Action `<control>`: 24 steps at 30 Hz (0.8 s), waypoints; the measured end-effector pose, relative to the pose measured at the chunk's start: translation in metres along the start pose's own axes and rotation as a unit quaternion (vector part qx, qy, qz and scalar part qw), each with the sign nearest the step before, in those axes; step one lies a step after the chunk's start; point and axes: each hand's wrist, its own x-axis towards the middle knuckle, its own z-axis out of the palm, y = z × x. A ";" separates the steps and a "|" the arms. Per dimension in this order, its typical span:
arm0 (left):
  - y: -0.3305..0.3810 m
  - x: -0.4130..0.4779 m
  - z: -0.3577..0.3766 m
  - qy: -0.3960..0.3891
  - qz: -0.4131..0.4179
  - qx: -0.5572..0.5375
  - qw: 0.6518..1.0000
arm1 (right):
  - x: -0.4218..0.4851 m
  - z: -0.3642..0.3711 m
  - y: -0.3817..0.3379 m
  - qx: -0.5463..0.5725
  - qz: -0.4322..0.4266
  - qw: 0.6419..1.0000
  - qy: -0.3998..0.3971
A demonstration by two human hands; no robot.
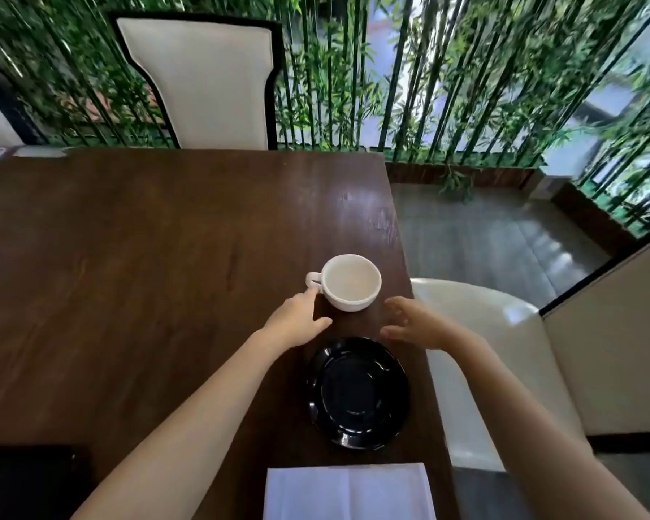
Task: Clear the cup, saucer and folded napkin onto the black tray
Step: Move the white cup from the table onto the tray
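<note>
A white cup (351, 282) stands empty on the dark wooden table (147, 257), its handle turned left. My left hand (297, 320) is just in front of the cup, fingertips touching the handle, holding nothing. My right hand (415, 323) hovers open to the cup's right, fingers spread, apart from it. A black saucer (358, 392) lies nearer me, below both hands. A folded white napkin (348, 491) rests at the near edge. A black tray corner (31, 482) shows at the bottom left.
The table's right edge runs close to the cup and saucer. A white chair (481, 354) stands right of the table, another white chair (207, 80) at the far side. Bamboo stalks (447, 76) fill the background.
</note>
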 end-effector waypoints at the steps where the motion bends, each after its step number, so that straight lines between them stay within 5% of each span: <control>1: 0.000 0.003 0.002 0.017 -0.009 -0.013 1.000 | 0.006 0.001 0.003 0.015 -0.007 1.000 0.015; 13: 0.001 0.027 0.036 0.191 -0.011 -0.236 0.953 | 0.042 0.006 -0.006 0.207 -0.142 0.964 0.084; 24: 0.011 0.031 0.039 0.145 0.000 -0.482 0.864 | 0.053 0.021 -0.009 0.346 -0.173 0.915 0.116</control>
